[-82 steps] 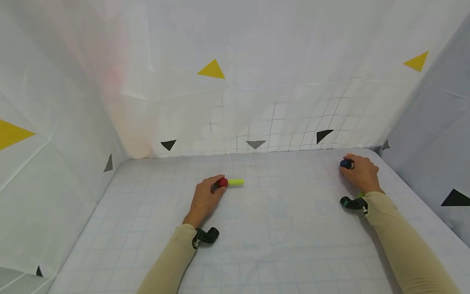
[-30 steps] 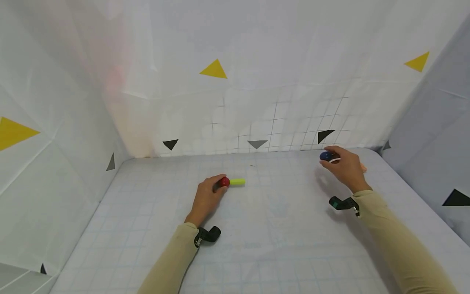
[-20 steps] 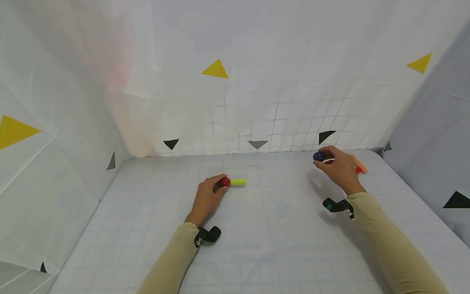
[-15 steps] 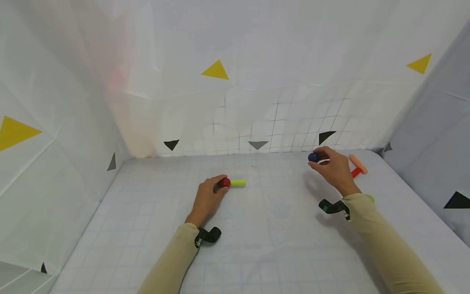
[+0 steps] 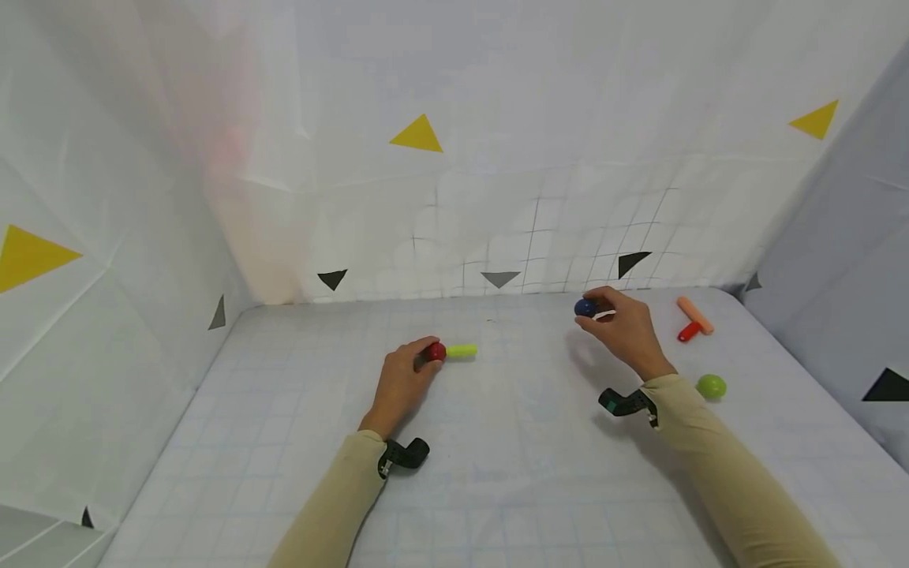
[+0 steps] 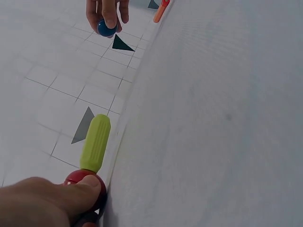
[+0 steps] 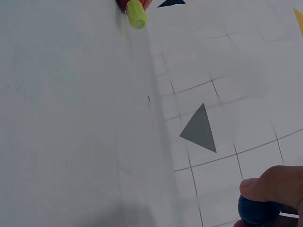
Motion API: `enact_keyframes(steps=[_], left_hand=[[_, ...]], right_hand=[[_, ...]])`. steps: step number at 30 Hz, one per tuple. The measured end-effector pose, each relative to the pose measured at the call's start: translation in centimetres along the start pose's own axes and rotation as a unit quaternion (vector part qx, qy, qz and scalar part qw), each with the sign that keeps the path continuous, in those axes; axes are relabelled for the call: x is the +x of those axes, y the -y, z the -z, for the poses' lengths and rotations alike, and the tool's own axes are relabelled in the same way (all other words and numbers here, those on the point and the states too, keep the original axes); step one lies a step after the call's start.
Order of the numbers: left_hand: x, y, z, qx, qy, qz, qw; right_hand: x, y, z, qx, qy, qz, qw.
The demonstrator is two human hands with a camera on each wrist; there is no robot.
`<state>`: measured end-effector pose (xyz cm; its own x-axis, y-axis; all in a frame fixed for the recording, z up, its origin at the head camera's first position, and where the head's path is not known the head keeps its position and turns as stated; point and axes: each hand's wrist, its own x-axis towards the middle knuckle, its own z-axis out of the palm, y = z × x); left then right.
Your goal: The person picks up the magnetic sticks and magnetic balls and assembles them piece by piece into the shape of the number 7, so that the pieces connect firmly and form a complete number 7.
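Observation:
My left hand (image 5: 398, 386) grips a shiny red ball (image 5: 436, 352) between thumb and fingers, low over the white table. From the ball's right side sticks out a ribbed yellow-green peg (image 6: 96, 144), end to end with it. My right hand (image 5: 628, 330) pinches a dark blue ball (image 5: 585, 308) with thumb and fingertips; a shadow lies on the table below. In the right wrist view the blue ball (image 7: 258, 211) is at the lower right, partly covered by the thumb. The two hands are apart, the blue ball to the right of the peg.
Right of my right hand lie an orange stick (image 5: 694, 314) and a short red peg (image 5: 689, 331), close together. A green ball (image 5: 712, 386) rests beside the right sleeve. White sheet walls with yellow and dark triangles enclose the table (image 5: 511, 473) behind and at both sides.
My right hand has lifted the blue ball and carried it leftward, uncovering the orange stick, red peg and green ball. My left hand keeps its grip on the red ball, nearly unmoved.

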<state>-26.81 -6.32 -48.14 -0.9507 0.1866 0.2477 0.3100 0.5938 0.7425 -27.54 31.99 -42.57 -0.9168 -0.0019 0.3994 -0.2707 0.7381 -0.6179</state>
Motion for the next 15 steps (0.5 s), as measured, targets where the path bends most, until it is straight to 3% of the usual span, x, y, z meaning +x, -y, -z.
enact_keyframes(steps=[15], left_hand=[[0.1,0.0,0.0,-0.002,-0.005,-0.001,1.0]], right_hand=[[0.6,1.7,-2.1,0.024,0.003,0.027,0.9994]])
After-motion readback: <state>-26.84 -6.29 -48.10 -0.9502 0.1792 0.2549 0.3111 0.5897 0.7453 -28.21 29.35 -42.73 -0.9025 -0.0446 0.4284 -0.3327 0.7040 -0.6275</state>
